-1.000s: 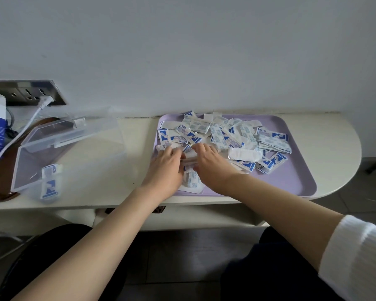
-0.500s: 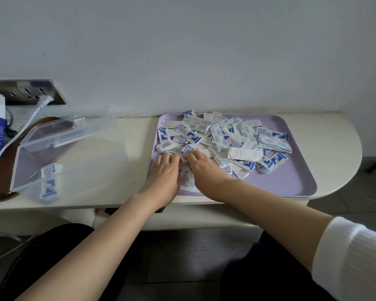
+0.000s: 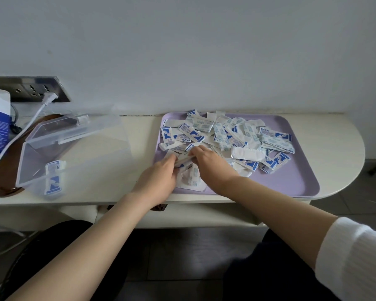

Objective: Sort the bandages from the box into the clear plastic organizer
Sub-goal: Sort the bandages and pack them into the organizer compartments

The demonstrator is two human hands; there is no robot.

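Both hands work at the near-left corner of the lavender tray (image 3: 297, 179). Since a second ago the left hand (image 3: 159, 179) has drawn back toward the tray's near edge, and its fingers now curl round a thin bundle of bandages (image 3: 183, 160), whose other end the right hand (image 3: 213, 166) pinches. The loose pile (image 3: 230, 135) covers the tray's far half. The clear plastic organizer (image 3: 78, 153) stands left of the tray, unmoved, with stored bandages (image 3: 53, 181) inside
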